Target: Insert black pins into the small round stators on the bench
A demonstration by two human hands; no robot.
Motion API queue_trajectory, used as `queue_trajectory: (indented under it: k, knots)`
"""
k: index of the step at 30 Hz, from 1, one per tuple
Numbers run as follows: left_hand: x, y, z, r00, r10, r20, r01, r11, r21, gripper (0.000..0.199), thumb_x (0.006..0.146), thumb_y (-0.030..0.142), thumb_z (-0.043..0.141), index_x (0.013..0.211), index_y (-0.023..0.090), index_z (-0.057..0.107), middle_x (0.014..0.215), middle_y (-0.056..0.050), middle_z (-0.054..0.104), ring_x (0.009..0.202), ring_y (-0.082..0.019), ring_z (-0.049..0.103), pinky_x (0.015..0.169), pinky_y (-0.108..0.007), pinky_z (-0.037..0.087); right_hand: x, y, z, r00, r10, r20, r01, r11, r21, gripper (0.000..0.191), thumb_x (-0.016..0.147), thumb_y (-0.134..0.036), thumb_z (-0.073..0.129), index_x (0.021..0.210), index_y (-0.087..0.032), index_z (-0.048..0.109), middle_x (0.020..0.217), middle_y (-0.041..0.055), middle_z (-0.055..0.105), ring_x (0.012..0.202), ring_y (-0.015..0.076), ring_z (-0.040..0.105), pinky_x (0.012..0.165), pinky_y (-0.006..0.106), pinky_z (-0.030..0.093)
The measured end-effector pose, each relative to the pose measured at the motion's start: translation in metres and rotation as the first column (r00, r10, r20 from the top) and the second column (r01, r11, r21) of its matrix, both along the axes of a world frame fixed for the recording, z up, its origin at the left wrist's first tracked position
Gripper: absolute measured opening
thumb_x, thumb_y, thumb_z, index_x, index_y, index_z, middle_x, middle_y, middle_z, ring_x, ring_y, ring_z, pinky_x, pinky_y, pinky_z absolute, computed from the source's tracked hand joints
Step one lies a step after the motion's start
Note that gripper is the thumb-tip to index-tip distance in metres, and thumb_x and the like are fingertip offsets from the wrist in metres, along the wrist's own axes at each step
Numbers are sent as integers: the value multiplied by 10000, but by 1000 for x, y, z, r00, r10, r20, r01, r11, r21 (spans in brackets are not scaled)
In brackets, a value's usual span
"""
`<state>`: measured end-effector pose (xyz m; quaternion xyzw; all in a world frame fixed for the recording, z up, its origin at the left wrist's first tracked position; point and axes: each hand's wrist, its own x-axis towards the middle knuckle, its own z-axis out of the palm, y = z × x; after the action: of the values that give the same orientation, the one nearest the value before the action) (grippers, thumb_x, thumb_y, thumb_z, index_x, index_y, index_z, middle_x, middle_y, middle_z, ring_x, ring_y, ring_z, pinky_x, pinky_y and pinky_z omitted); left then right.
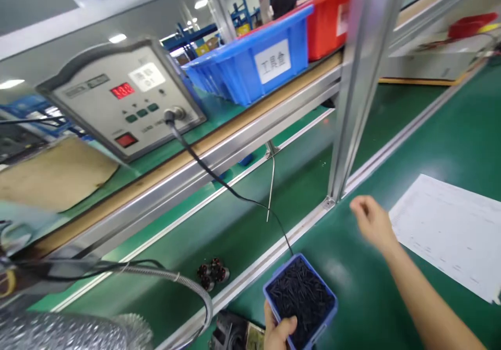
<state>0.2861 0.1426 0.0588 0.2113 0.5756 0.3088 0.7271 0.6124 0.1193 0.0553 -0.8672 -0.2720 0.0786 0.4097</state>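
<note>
A grey metal control box [121, 97] sits far left. The left hand [278, 332] grips the near edge of a small blue plastic tray [300, 300] of thin black pins. The right hand [371, 219] hovers loosely curled over the smooth green surface [352, 282], holding nothing, beside a white paper sheet [450, 232].

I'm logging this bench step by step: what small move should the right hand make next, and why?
Probably swing back toward the small blue tray. The left hand holds that tray, full of small black parts, by its near edge, while the right hand hovers empty, fingers curled, over bare green mat beside the paper sheet.
</note>
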Motion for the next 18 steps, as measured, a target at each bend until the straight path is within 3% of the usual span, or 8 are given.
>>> queue_trajectory:
  k: [1, 2, 4, 6, 9, 12, 14, 18]
  knots:
    - [7, 1, 1, 1000, 18, 22, -18, 1000, 1, 848, 441, 166, 728, 1247, 278, 492, 844, -15, 681, 824, -262, 693, 736, -351, 565, -40, -7, 9, 991, 123, 59, -133, 972, 195, 183, 947, -295, 440, 855, -216, 577, 824, 55, 644, 764, 177, 606, 713, 284, 507]
    - [13, 1, 4, 999, 23, 30, -23, 1000, -1, 845, 464, 175, 716, 1262, 282, 459, 860, -17, 681, 845, -264, 692, 738, -358, 566, -77, -13, 17, 956, 268, 122, -293, 909, 297, 213, 954, -305, 442, 804, -232, 575, 792, 40, 633, 739, 166, 600, 685, 273, 510]
    - [18, 1, 10, 1000, 13, 6, -13, 1000, -9, 783, 516, 185, 697, 1245, 293, 434, 886, -17, 677, 860, -258, 687, 735, -369, 570, -133, -21, 30, 853, 458, 251, -522, 765, 377, 196, 952, -249, 466, 820, -244, 610, 781, 23, 642, 741, 153, 610, 677, 260, 521]
    - [18, 3, 18, 999, 28, -38, -30, 999, -35, 650, 578, 187, 675, 1179, 291, 452, 897, -15, 667, 829, -238, 679, 728, -381, 575, -157, -24, 36, 827, 487, 280, -562, 719, 410, 145, 937, -218, 513, 882, -254, 642, 804, 14, 667, 743, 144, 623, 674, 254, 531]
    - [18, 17, 32, 987, 137, -83, -145, 985, -89, 353, 677, 175, 626, 1003, 218, 497, 871, -38, 643, 742, -197, 642, 726, -419, 588, -150, -28, 23, 955, 273, 112, -294, 847, 443, 106, 913, -313, 577, 886, -255, 660, 756, 10, 669, 593, 134, 588, 557, 256, 513]
    - [36, 51, 48, 956, 291, -30, -292, 955, -42, 192, 732, 136, 576, 910, 175, 515, 873, -56, 620, 744, -173, 607, 755, -449, 594, -146, -38, -18, 992, 76, -105, -35, 937, 347, 239, 897, -445, 558, 836, -238, 660, 658, 13, 657, 490, 146, 562, 473, 275, 507]
    - [57, 85, 57, 931, 365, 25, -365, 931, 18, 202, 748, 122, 554, 943, 172, 531, 913, -52, 611, 770, -166, 605, 769, -431, 591, -162, -47, -53, 990, 47, -134, -7, 959, 283, 286, 890, -471, 526, 828, -227, 661, 694, 41, 686, 556, 182, 621, 505, 305, 548]
    - [105, 174, 58, 906, 424, -4, -417, 893, 171, 197, 838, 147, 487, 1030, 185, 499, 988, -39, 577, 802, -149, 592, 773, -415, 584, -210, -63, -107, 994, 38, 106, -62, 970, 234, 179, 877, -357, 513, 906, -247, 650, 855, 79, 708, 764, 264, 664, 632, 430, 582]
